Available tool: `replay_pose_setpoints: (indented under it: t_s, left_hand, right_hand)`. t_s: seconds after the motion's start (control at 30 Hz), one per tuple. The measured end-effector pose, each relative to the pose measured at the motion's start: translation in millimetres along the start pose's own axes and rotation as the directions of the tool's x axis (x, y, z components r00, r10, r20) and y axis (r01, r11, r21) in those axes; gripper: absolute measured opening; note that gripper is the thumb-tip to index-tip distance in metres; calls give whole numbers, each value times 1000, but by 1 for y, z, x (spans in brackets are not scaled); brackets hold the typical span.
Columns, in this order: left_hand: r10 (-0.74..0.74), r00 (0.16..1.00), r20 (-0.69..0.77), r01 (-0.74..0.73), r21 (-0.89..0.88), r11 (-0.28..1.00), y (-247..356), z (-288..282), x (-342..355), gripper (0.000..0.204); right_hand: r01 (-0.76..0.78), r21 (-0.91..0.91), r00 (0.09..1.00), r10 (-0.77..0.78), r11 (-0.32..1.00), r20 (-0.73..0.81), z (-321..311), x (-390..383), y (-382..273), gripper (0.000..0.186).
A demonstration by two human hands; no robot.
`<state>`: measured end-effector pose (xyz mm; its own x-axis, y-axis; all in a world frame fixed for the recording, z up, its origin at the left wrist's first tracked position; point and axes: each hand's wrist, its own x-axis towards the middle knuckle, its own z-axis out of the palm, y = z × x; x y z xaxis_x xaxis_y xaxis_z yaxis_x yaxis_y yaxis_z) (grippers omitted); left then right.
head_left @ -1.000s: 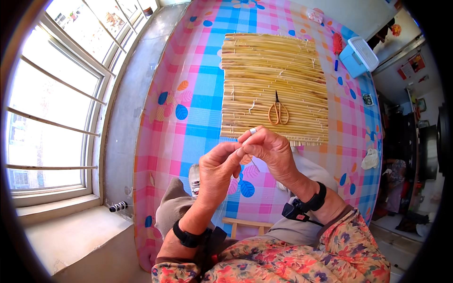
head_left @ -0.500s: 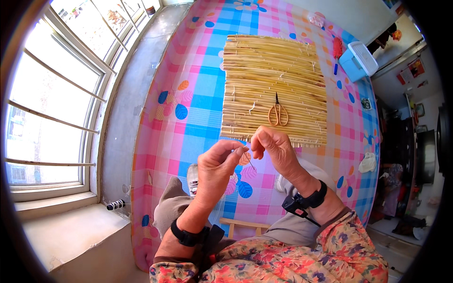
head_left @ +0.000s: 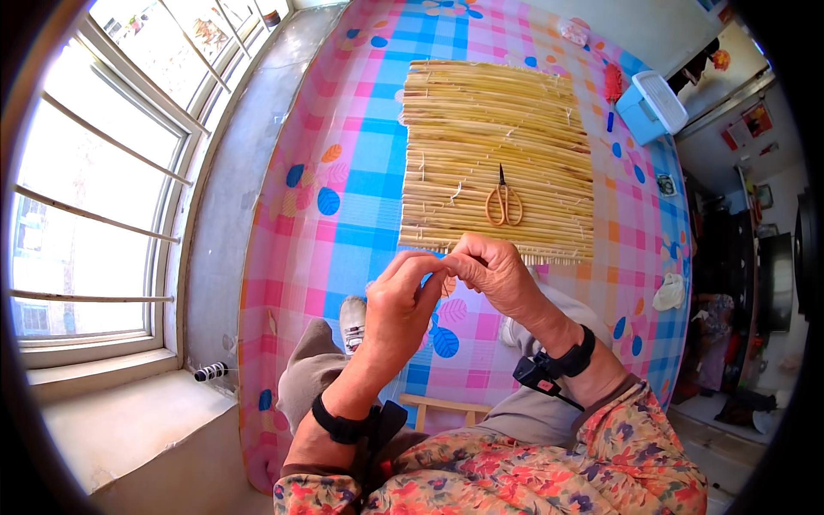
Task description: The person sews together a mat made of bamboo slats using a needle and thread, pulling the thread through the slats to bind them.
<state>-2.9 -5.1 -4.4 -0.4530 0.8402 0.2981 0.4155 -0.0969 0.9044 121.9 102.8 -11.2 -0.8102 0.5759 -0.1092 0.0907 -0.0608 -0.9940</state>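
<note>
My left hand (head_left: 396, 300) is closed in a pinch on a thin, needle-like piece (head_left: 445, 290), most of it hidden by the fingers. My right hand (head_left: 499, 276) meets it fingertip to fingertip, also pinching; whatever lies between its fingers is too small to make out. Just beyond both hands lies a mat of yellow reeds (head_left: 489, 120), bound with pale threads whose loose ends stick out. On the mat's near part rest scissors (head_left: 504, 206) with tan looped handles, dark blades pointing away from me.
A checked, leaf-printed sheet (head_left: 360, 232) lies under the mat. At the far right stands a blue box with a white lid (head_left: 650, 107), beside a red-and-blue brush-like thing (head_left: 612, 90). A white cloth (head_left: 669, 293) lies right. The barred window and sill (head_left: 129, 416) are left, with a striped spool (head_left: 211, 372).
My right hand has moved left and down, so its fingertips now meet those of my left hand. The thin piece, which hung visibly below my left fingers, is now mostly hidden.
</note>
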Motion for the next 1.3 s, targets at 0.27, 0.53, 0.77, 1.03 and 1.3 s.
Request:
replay_pose_setpoints:
  t_s: [0.27, 0.53, 0.77, 1.03, 1.3]
  left_hand:
    - [-68, 998, -17, 68, -16, 998, -6, -3, -1, 11]
    - [-482, 866, 134, 445, -646, 620, 0, -17, 3, 6]
    - [-478, 848, 228, 410, -853, 321, -3, -16, 4, 9]
    - [-474, 826, 304, 444, -870, 216, -7, -15, 0, 9]
    - [-491, 836, 246, 418, -865, 277, -1, -16, 1, 10]
  right_hand:
    - [-29, -16, 999, 28, 999, -40, -4, 2, -3, 21]
    - [211, -322, 952, -268, 923, -147, -2, 3, -8, 8]
    - [513, -487, 800, -599, 707, -27, 16, 0, -8, 29]
    - [621, -604, 664, -745, 500, 66, 17, 9, -9, 28]
    - [597, -467, 719, -693, 652, -48, 15, 6, -19, 21]
